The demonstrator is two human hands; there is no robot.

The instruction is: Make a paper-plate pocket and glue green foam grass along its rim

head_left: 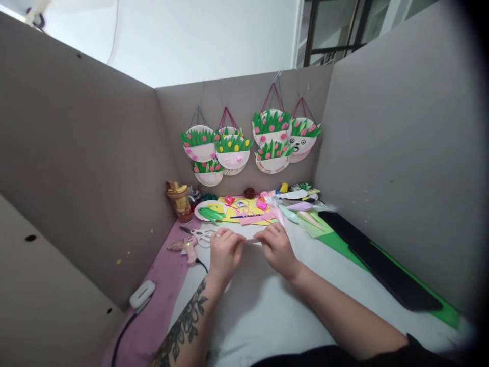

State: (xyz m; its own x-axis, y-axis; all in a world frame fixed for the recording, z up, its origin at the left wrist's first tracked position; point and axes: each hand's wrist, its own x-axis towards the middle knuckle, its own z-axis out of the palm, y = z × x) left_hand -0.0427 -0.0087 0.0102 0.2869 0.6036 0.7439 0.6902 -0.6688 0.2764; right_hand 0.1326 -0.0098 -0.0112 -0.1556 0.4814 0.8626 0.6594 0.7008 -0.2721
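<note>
A thin pale strip point(251, 240) is bridging the gap between the left hand point(226, 255) and the right hand point(275, 248), with the fingers of both pinching its opposite ends. Just left, a pink glue gun point(190, 248) and white-handled scissors point(204, 237) are lying close together. Farther off, slender green paper leaves point(212, 214) are resting on a round paper plate point(197, 210). A smooth white desk cover point(263, 316) is stretching between the forearms toward the near side; a long black slab point(385, 269) is bordering the right.

Glue gun point(190, 246) lies left of the hands point(226, 253), before the scissors point(197, 234)
</note>
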